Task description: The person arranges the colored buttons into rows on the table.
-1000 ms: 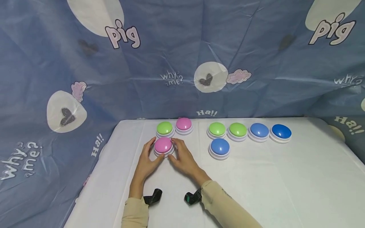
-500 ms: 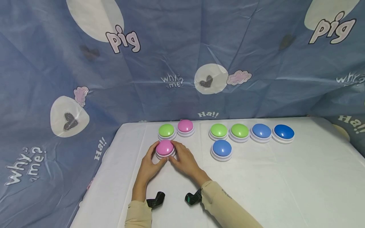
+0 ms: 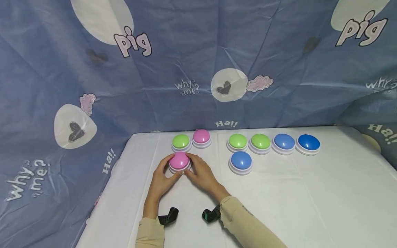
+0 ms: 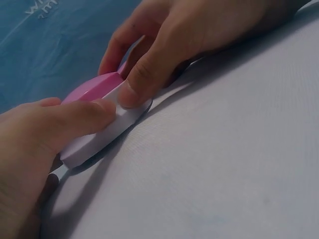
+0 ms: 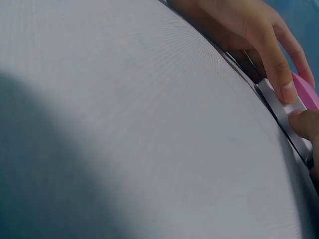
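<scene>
A pink push button (image 3: 179, 161) with a white round base sits between both hands on the white table, left of the middle. My left hand (image 3: 160, 184) grips its left side, with the thumb (image 4: 94, 117) along the front of the white base. From the right, my right hand (image 3: 203, 175) holds the same base, thumb at the front edge and fingers round the far side. The two thumbs nearly meet on the base's near wall. Just behind it stand a green push button (image 3: 181, 141) and another pink push button (image 3: 201, 137).
Right of the hands stands a light blue button (image 3: 241, 161). Behind it runs a row: two green buttons (image 3: 237, 141), (image 3: 260, 142) being the second green button, a light blue button (image 3: 284, 142) and a dark blue button (image 3: 308, 142). A blue printed cloth (image 3: 186, 110) hangs behind the table (image 3: 279, 199).
The head view has shifted slightly since a second ago. Both hands keep their hold on the pink button, which stays in front of the green one.
</scene>
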A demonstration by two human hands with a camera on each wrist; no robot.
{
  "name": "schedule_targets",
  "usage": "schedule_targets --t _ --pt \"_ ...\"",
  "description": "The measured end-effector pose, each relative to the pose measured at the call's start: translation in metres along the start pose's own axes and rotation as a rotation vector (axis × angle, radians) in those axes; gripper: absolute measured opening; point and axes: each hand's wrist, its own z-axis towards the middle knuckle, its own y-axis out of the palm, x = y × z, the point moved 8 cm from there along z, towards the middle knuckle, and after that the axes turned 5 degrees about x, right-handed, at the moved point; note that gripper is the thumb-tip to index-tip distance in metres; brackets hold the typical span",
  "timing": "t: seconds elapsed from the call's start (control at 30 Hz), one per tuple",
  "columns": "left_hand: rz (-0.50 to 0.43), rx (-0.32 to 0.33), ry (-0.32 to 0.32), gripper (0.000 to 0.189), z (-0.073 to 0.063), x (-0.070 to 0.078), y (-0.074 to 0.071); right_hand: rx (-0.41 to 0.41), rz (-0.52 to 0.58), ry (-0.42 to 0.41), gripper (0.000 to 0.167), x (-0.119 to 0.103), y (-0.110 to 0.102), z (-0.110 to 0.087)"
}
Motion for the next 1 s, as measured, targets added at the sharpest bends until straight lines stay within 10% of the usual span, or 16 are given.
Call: schedule_targets --t 0.6,1.0 --pt "-0.101 0.035 0.012 0.068 -0.004 0.005 0.005 -0.052 0.206 0.057 0.062 0.006 -0.014 -0.014" --pt "-0.07 0.017 0.112 0.064 -0.01 0.062 0.006 -0.032 0.221 0.009 0.06 0.005 -0.037 -0.022"
